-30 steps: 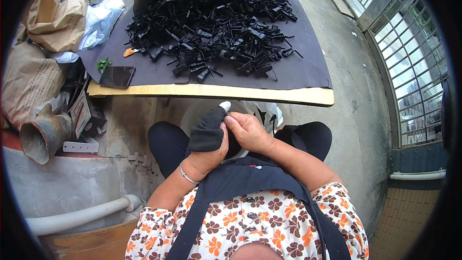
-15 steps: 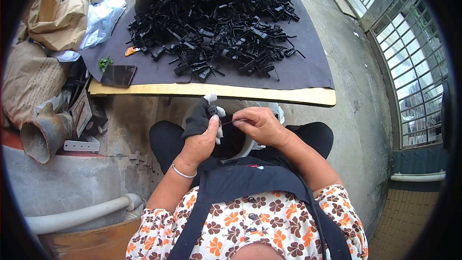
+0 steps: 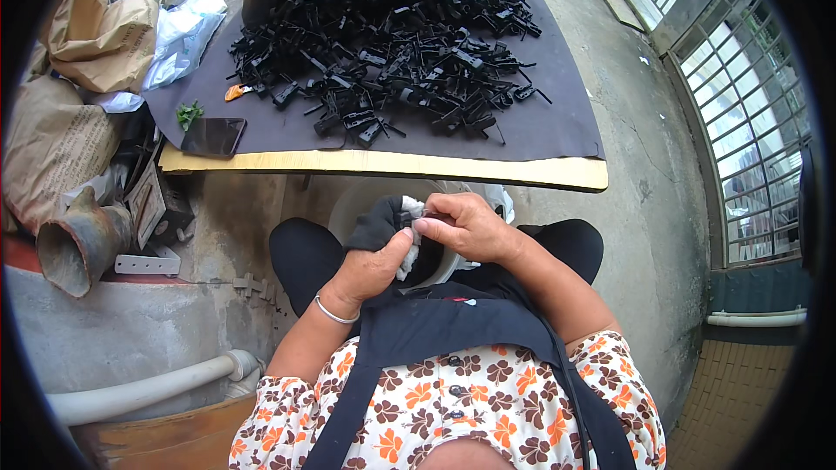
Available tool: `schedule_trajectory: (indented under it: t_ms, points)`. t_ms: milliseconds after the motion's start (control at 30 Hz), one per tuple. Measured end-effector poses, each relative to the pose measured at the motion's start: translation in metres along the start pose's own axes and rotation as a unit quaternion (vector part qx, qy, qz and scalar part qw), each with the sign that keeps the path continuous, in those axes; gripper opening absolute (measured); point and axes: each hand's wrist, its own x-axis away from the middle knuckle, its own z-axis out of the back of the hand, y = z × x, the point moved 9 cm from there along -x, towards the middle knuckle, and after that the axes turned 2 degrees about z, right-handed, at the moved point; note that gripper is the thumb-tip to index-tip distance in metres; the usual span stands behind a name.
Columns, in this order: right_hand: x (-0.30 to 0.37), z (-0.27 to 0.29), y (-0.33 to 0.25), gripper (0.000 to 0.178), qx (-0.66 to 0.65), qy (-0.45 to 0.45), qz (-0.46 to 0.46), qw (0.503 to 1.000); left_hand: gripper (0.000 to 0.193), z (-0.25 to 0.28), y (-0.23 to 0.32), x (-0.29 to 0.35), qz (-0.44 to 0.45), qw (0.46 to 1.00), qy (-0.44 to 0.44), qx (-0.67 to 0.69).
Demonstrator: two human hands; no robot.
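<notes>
My left hand (image 3: 370,268), its fingers in a black cloth covering with white wrapping at the tips, is closed on a small black plastic part (image 3: 404,223). The thumb presses on the part from the near side. Close against it, my right hand (image 3: 472,228) is bare and pinches a thin dark piece (image 3: 434,218), mostly hidden by the fingers, so its kind is unclear. Both hands meet over a pale bucket (image 3: 345,205) between my knees, with dark contents showing inside. On the table ahead lies a large heap of black plastic parts (image 3: 392,70).
The table's yellow front edge (image 3: 383,162) runs just beyond my hands. On its dark cover lie a phone (image 3: 213,137), a green sprig (image 3: 189,114) and an orange wrapper (image 3: 235,92). Brown paper bags (image 3: 61,135) and a clay-coloured pipe (image 3: 83,244) stand left.
My left hand has turned and moved right with the black part, closing the gap to my right hand. The thin dark piece, visible between them before, is now mostly covered.
</notes>
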Motion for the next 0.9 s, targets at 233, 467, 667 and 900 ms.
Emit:
schedule_trajectory:
  t_ms: [233,467,667,900]
  points:
    - [0.000,-0.014,-0.002,0.032,0.087,-0.024,0.002,0.996,0.028,0.000,0.022,0.002,-0.160,0.972,0.065,-0.162]
    - [0.004,-0.014,-0.002,0.037,-0.041,-0.058,0.021,0.997,0.026,-0.004,0.018,-0.001,-0.046,0.995,0.029,-0.081]
    - [0.003,-0.018,-0.001,0.036,-0.052,-0.041,0.010,0.998,0.026,-0.011,0.036,0.004,-0.198,0.951,0.038,-0.233]
    - [0.004,-0.020,0.025,0.032,-0.103,-0.027,-0.021,0.994,0.025,-0.014,0.020,-0.002,-0.194,0.952,0.062,-0.229]
